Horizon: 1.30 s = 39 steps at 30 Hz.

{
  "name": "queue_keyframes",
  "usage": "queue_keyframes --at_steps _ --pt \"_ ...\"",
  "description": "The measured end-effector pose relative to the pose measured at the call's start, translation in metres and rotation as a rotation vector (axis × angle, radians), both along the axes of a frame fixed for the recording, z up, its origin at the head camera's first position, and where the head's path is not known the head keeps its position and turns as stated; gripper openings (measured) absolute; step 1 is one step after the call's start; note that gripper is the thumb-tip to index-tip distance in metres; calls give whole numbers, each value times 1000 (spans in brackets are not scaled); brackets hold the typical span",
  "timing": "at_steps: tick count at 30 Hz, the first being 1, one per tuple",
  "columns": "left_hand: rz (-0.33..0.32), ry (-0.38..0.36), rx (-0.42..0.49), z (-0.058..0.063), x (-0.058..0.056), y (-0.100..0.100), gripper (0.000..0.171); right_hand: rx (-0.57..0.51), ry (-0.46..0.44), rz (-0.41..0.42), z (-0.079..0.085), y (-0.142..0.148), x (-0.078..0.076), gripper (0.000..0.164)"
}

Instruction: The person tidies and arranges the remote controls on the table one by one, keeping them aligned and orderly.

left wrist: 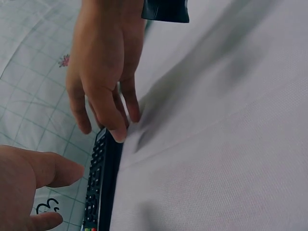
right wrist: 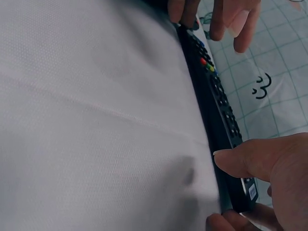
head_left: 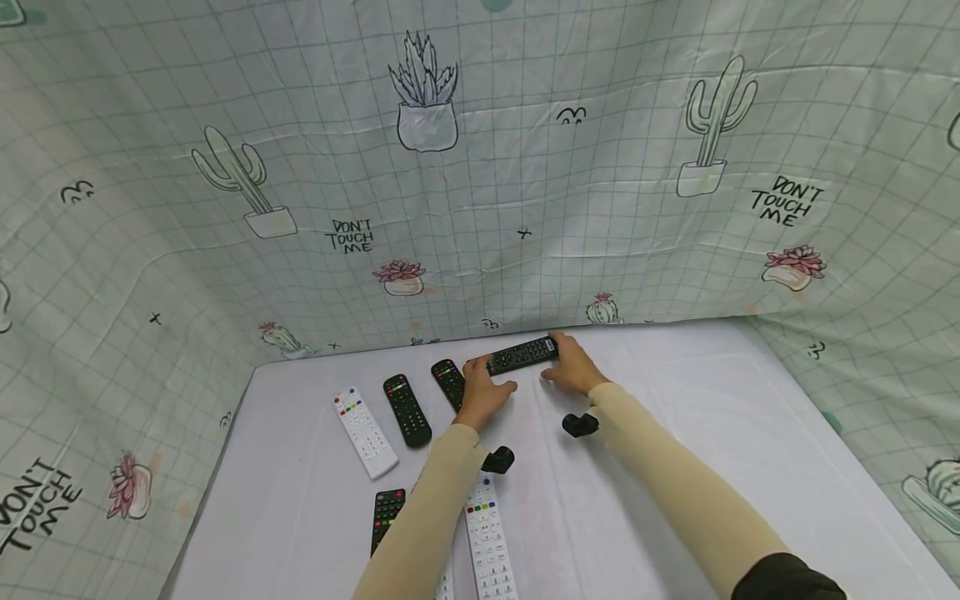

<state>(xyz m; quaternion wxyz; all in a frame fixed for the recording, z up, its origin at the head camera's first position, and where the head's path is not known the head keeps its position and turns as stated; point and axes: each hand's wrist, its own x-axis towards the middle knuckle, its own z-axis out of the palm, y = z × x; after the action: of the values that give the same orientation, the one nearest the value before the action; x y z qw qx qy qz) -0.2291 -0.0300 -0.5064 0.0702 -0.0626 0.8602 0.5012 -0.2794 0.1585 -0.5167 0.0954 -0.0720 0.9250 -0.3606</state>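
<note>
A black remote control [head_left: 522,356] lies on the white tabletop near the back wall, buttons up, slightly slanted. At its left end is my left hand [head_left: 483,393], fingertips by the end and thumb spread away. My right hand [head_left: 577,364] is at the other end, its fingers against the end and its thumb apart from the front edge in the head view. From the right wrist view, the right thumb [right wrist: 250,159] overlaps the long side of the remote. In the left wrist view, the right hand's fingertips [left wrist: 115,134] meet the far end.
Left of my hands lie a black remote [head_left: 447,382], another black remote [head_left: 407,410] and a white remote [head_left: 365,433]. Nearer to me are a black remote [head_left: 387,515] and a white remote [head_left: 489,542], partly behind my left sleeve. Patterned cloth [head_left: 525,167] walls the table's back and sides.
</note>
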Motion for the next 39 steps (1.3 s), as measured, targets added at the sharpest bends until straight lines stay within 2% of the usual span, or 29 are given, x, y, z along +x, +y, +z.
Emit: queue_keyframes --at_steps 2,3,9,10,16,21,29,34,39 --pt "9 8 5 0 0 0 68 1 3 5 -1 1 -1 83" --pt "12 31 -7 -8 -3 0 67 2 4 8 -1 1 -2 83" --pt "29 29 -3 -3 1 2 65 24 13 18 -3 1 -4 82" --pt "33 9 8 6 5 3 66 31 14 18 -3 1 -4 81" --pt "56 26 -9 9 6 5 63 57 0 15 -2 5 -3 81" --pt "59 25 -17 7 5 5 60 33 9 14 -2 12 -1 73" --pt "37 42 -59 3 5 3 60 -18 48 -4 -4 26 7 57" --pt "31 36 -45 3 6 4 56 -15 36 -27 -3 33 14 53" --pt "24 26 -49 2 8 6 53 -17 62 -41 -4 39 25 52"
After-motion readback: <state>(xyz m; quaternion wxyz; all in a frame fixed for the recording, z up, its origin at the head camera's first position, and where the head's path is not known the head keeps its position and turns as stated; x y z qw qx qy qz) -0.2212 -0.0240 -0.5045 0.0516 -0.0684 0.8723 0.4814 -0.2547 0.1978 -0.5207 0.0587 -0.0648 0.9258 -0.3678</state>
